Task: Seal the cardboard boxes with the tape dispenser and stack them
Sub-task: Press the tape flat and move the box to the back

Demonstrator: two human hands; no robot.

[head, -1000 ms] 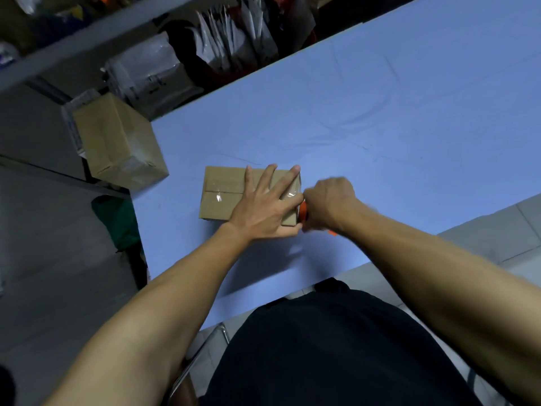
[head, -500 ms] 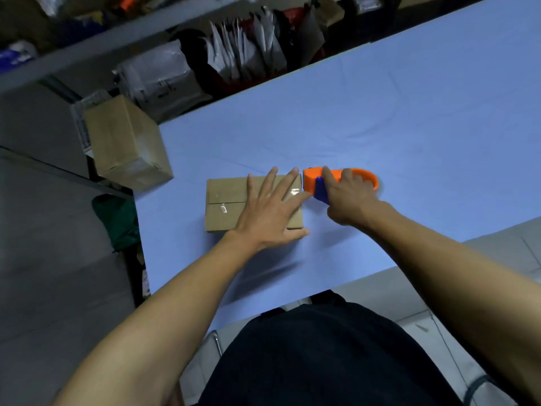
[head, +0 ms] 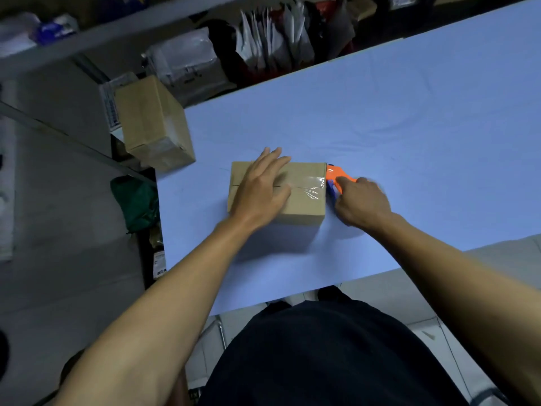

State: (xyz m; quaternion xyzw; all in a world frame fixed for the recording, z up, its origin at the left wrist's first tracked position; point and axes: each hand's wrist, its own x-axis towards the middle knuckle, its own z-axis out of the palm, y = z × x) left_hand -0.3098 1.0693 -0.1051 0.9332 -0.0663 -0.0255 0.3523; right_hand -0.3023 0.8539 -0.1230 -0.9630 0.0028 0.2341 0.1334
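The left hand (head: 262,190) lies flat, fingers straight, on the box (head: 301,194) on the blue table (head: 409,136). The right hand (head: 361,202), somewhat blurred, seems to grip the orange dispenser (head: 336,174) at the box's right edge, where clear tape (head: 314,187) shows.

Pale blue table (head: 409,127) under and beyond left hand (head: 260,189) and right hand (head: 363,203), cloth faintly creased. Far beyond left hand, past table's far edge: white plastic bag (head: 187,60), beside it row of upright grey-white mailers (head: 272,36). Grey shelf beam (head: 117,33) above those, blue packet (head: 55,29) on it, blurred. Green bag (head: 137,200) on floor, left of left hand, off table edge. Small printed label (head: 160,263) nearer than that bag. Dark garment (head: 322,356) nearest camera, below both hands. Pale tiled floor (head: 395,291) nearer than right hand.
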